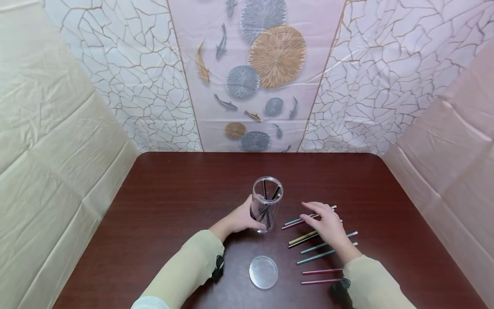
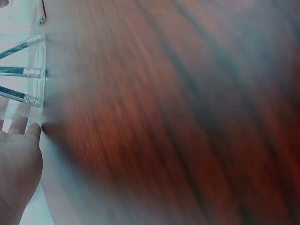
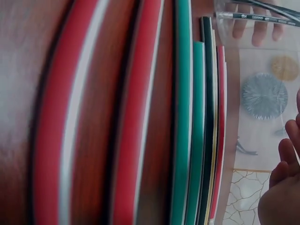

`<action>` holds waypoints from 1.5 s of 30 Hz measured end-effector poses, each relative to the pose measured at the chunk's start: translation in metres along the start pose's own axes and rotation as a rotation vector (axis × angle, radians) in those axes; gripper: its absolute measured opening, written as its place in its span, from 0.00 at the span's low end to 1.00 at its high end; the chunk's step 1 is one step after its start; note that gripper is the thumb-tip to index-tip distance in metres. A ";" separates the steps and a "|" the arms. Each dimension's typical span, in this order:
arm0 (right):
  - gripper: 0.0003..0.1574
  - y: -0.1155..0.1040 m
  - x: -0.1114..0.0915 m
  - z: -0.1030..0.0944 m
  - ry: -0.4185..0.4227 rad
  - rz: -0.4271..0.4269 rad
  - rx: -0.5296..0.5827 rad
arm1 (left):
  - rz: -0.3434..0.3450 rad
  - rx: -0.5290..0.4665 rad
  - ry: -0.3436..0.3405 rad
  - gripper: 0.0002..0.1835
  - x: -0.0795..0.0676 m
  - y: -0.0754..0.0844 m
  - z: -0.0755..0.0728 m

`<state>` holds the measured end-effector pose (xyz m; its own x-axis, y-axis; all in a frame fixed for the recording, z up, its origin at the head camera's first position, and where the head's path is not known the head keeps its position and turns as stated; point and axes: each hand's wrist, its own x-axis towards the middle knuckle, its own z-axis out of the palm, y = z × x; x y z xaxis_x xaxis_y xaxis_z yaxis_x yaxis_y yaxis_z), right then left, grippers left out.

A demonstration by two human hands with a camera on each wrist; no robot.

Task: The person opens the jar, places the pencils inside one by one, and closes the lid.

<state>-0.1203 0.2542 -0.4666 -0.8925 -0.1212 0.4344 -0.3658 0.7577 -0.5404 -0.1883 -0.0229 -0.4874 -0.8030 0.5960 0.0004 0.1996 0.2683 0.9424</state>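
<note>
Jar (image 1: pixel 273 211): transparent, upright, black pencils (image 1: pixel 265 189) inside
Left hand (image 1: pixel 244 216): curled around jar
Right hand (image 1: pixel 328 224): fingers parted, holding nothing, over loose pencils (image 1: pixel 316 257)

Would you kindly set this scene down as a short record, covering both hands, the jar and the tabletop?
Left hand: grips the clear jar
Right hand: above the loose pencils, holding nothing visible
Clear jar: upright, uncovered, dark pencils inside
Loose pencils: red, teal, yellow and dark, right of the jar
Clear disc: flat on the table, in front of the jar
</note>
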 end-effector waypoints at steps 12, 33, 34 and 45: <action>0.30 0.019 0.008 0.001 -0.213 -0.180 -0.147 | 0.019 -0.035 0.002 0.49 0.000 -0.001 0.001; 0.21 0.033 0.001 0.010 -0.252 -0.235 -0.220 | 0.024 0.008 -0.007 0.52 -0.001 -0.001 0.001; 0.20 0.034 0.001 0.011 -0.254 -0.236 -0.217 | 0.019 0.008 -0.007 0.52 -0.001 -0.001 0.001; 0.10 0.036 0.004 0.015 -0.226 -0.237 -0.192 | 0.027 -0.013 -0.004 0.50 0.001 -0.003 -0.001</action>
<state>-0.1415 0.2714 -0.4954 -0.8323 -0.4302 0.3494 -0.5326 0.7953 -0.2895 -0.1903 -0.0234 -0.4898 -0.7954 0.6055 0.0246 0.2137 0.2423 0.9464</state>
